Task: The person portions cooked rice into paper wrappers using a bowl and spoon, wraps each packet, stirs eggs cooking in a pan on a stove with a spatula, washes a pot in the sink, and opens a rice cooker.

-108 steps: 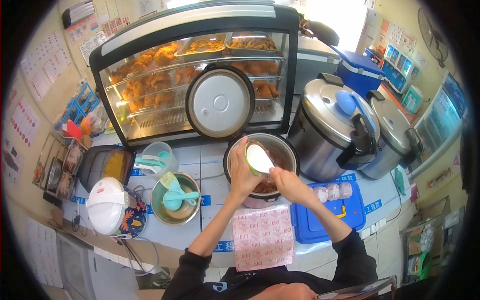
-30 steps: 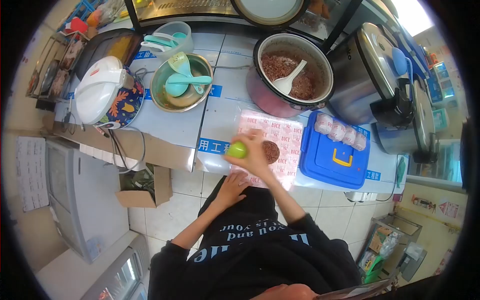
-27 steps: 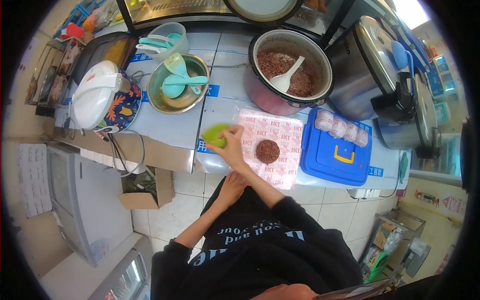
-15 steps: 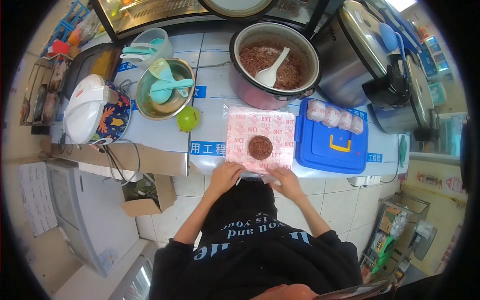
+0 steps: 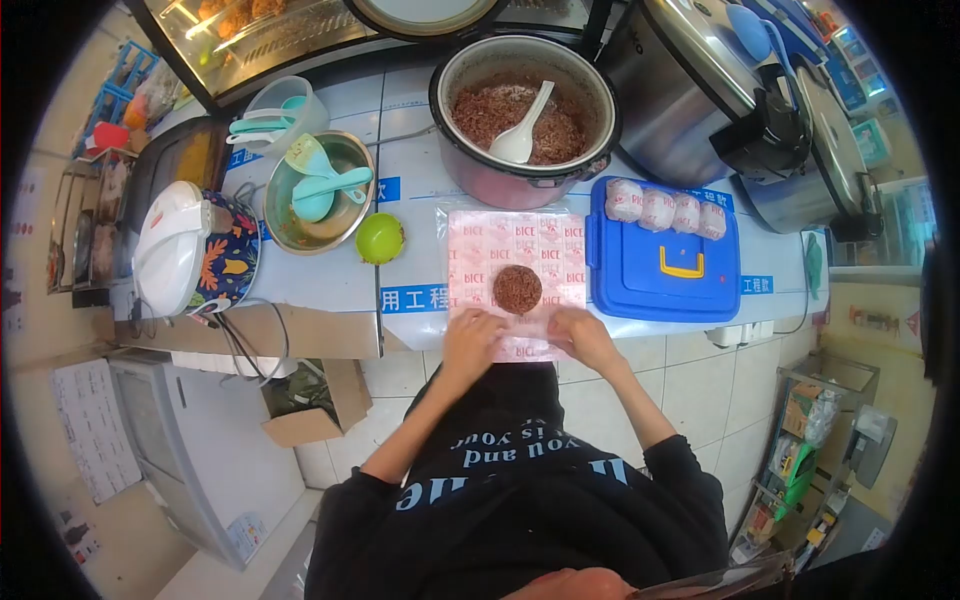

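A round, dark-brown patty of cooked rice (image 5: 518, 289) rests on pink-and-white printed wrapping paper (image 5: 557, 245). That paper lies on clear plastic at the counter's front edge. My left hand (image 5: 474, 340) is closed on the paper's near part, just below and left of the rice. On the other side, my right hand (image 5: 585, 337) pinches the same sheet. Part of the paper shows below and between my hands, towards my body. My fingertips are slightly blurred.
Beyond the paper stands a pot (image 5: 510, 190) of brown rice holding a white paddle (image 5: 520, 130). Several wrapped rolls (image 5: 655, 208) lie on a blue case (image 5: 640, 270) at right. Leftward are a green cup (image 5: 380, 238), a metal bowl (image 5: 280, 225) with utensils and a patterned cooker (image 5: 225, 250).
Both hands have moved up towards the rice, gripping the paper's near part. The view has shifted slightly.
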The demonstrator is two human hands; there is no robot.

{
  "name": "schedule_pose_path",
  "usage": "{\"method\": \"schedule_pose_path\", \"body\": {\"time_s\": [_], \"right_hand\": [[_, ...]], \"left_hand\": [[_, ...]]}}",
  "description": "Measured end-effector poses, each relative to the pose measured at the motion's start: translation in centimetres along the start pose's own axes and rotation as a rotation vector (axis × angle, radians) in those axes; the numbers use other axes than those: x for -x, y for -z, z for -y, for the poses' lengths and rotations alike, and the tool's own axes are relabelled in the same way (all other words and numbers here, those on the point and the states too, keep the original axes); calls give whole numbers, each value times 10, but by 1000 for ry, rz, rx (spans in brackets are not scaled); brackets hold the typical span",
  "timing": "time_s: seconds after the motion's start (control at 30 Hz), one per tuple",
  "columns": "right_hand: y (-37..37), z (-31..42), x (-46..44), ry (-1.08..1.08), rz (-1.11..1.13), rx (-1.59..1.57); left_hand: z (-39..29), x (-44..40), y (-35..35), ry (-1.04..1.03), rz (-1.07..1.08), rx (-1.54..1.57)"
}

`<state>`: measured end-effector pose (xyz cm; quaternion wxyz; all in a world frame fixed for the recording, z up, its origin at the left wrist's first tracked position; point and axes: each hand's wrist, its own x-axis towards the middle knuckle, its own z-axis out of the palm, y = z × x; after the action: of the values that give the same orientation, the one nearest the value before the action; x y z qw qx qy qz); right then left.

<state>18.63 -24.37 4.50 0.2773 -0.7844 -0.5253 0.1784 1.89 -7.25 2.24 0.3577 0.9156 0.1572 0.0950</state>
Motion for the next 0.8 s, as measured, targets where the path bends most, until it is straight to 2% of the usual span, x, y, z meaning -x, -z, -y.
{"method": "schedule_pose_path", "body": {"time_s": [0.03,0.07,0.1,0.17,0.2,0.23,0.3,0.37,0.43,0.57,0.63,0.67,0.7,0.77,0.8], "right_hand": [[-5,-21,14,59,72,-101],[-7,-34,16,127,137,-198],[1,-35,7,142,132,-189],[17,-21,4,-163,148,-306],[16,-14,-2,-173,143,-222],[11,-13,-6,-179,144,-221],[-2,-18,-12,-75,229,-28],[-7,-20,-9,-112,216,-83],[-6,-22,-7,-123,296,-41],[-6,-13,-9,-258,385,61],[9,3,-18,-91,572,112],[14,18,-19,-192,464,65],[11,13,-15,-192,463,64],[0,-11,-3,-142,413,63],[-3,-25,7,-142,405,64]], "left_hand": [[12,1,7,18,11,34],[23,1,18,120,223,93],[30,-6,24,113,207,87],[36,-7,30,108,261,130],[25,-19,39,68,366,109],[16,-21,32,67,370,114],[-3,-30,15,-170,232,170],[-14,-22,1,-162,253,137],[-6,-15,-17,27,340,312],[17,-4,-30,146,413,308],[-2,-12,-23,14,193,76],[-15,-16,-16,-130,25,89],[-14,-16,-14,-130,26,88],[-6,-15,-5,-133,-97,-241],[20,-10,-5,80,182,-246]]}}
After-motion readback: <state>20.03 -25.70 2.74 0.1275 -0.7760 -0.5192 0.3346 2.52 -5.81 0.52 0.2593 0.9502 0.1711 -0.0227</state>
